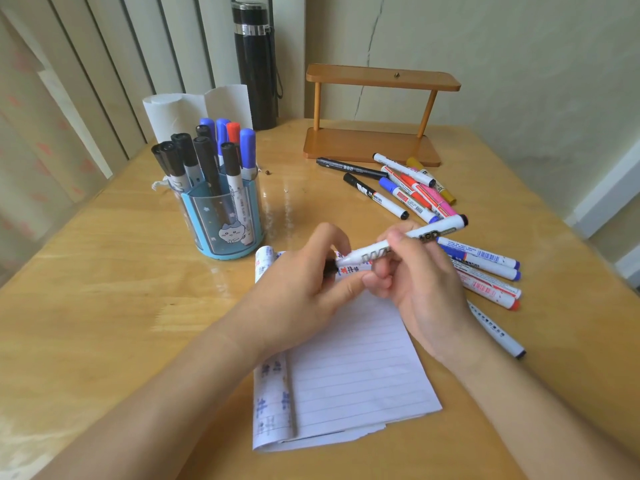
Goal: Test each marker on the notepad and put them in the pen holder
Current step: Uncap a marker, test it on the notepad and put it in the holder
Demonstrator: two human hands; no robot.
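Above the top edge of the notepad (353, 375), both hands meet on one white marker (369, 255). The right hand (426, 289) grips the barrel, fingers curled round it, with the tail end pointing up and to the right. The left hand (304, 282) pinches the black cap (330, 266) at the marker's lower end between thumb and fingers. Whether the cap is seated or just off I cannot tell. The lined page below shows no stroke, so I judge this to be the uncapping that opens the test of this marker. The next move would call for a straight pull apart, then the tip set down on the bare page. The pen holder (225, 220), which already carries several markers, stands on the table (104, 306) to the left; more markers (415, 192) lie loose to the right, not yet tested
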